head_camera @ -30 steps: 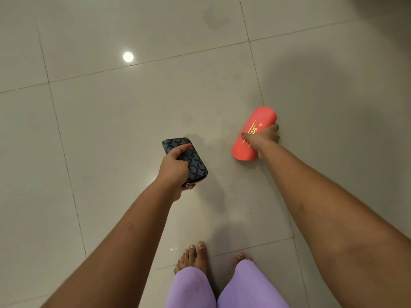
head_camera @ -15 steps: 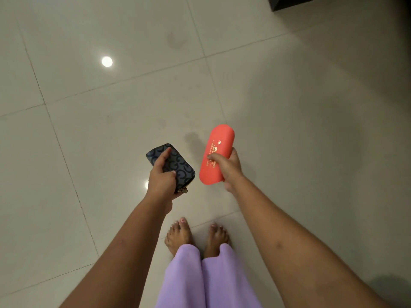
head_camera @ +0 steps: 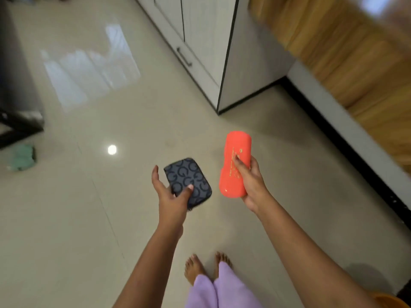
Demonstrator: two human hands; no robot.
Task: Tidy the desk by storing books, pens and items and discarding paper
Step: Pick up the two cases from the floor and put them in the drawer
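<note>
- A person stands barefoot on a glossy cream tiled floor (head_camera: 89, 218), both arms stretched forward, one item held in the air in each hand.
- The left hand (head_camera: 170, 198) holds a dark blue pouch (head_camera: 189, 178), thumb pressed on its top face and other fingers beneath. One finger stands straight beside the pouch's left edge.
- The pouch is printed all over with a repeating letter "G" monogram; no brand name can be read.
- The right hand (head_camera: 252, 185) grips a coral-red case (head_camera: 235, 152) around its lower half, thumb laid across the front. The case stands almost upright.
- Gold lettering runs lengthwise down the case's front, too blurred to read.
- Pouch and case are near each other, not touching.
- Beyond them stands a white cabinet (head_camera: 200, 41) with black edging and a dark bar handle (head_camera: 183, 56).
- A green cloth (head_camera: 23, 157) lies on the floor at far left.
- Lilac trousers (head_camera: 222, 290) show at the bottom edge.
</note>
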